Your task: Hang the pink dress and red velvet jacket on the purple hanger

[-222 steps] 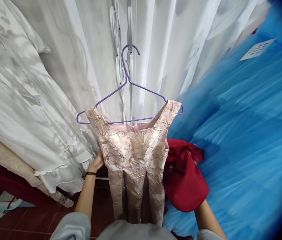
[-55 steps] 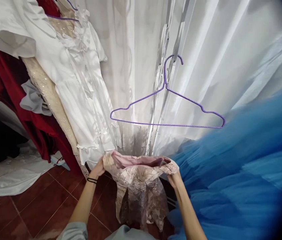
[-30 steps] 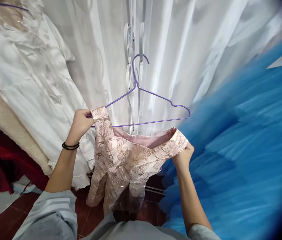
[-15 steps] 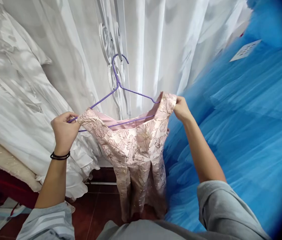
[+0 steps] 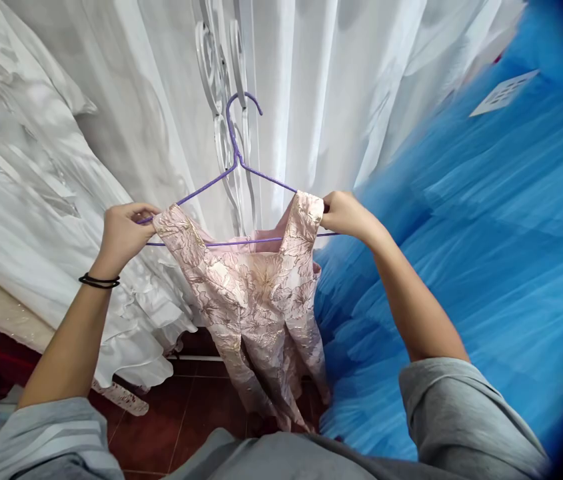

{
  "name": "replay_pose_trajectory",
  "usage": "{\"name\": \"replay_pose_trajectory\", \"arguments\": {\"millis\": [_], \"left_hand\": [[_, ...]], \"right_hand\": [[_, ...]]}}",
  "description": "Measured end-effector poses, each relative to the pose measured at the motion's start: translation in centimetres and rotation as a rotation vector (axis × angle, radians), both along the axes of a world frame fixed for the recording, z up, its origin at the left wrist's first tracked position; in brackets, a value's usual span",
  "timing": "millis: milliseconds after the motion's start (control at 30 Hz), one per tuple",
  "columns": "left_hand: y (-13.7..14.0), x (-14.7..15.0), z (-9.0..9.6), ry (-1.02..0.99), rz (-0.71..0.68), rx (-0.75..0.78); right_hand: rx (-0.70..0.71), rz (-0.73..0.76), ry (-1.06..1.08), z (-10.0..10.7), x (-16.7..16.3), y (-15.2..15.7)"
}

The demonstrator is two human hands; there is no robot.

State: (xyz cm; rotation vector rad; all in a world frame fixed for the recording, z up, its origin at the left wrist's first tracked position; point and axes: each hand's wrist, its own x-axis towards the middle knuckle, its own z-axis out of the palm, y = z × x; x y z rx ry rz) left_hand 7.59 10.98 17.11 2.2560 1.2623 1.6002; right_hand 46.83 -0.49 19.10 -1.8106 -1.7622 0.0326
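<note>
Pink-and-gold floral brocade dress (image 5: 256,300) hangs w/ both straps on the thin purple wire hanger (image 5: 234,160), hanger bar running left-right btwn hands: left hand (image 5: 124,233) pinches left strap end, right hand (image 5: 344,213) pinches right strap, equally near.

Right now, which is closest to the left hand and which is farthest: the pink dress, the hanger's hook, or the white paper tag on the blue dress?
From the left hand:
1. Pink dress: its shoulder strap is in the fingers.
2. Hanger's hook: up and to the right.
3. White paper tag: far right, on the blue dress.
</note>
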Motion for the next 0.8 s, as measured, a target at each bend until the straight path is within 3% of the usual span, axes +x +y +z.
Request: {"name": "replay_pose_trajectory", "arguments": {"millis": [133,233,333,533,633,800], "left_hand": [[-0.2,-0.3,0.0,0.188,-0.115,0.006],[-0.7,-0.5,0.4,0.184,-0.226,-0.162],[-0.8,-1.0,1.4,0.142,-0.322,-0.302],[-1.0,-0.6,3.2,0.255,-0.243,-0.243],[-1.0,0.5,3.2,0.23,-0.196,-0.259],[-0.1,1.8,1.7,-0.111,-0.213,-0.242]], "right_hand": [[0.066,-0.023,-0.036,-0.8,0.1,0.1],[0.11,0.041,0.005,-1.4,0.6,0.2],[0.128,0.189,0.017,-1.5,1.5,0.1],[-0.076,0.553,0.28,-0.5,3.3,-0.9],[-0.058,0.488,0.381,-0.4,3.0,-0.7],[0.265,0.309,0.451,-1.3,1.6,0.7]]}}
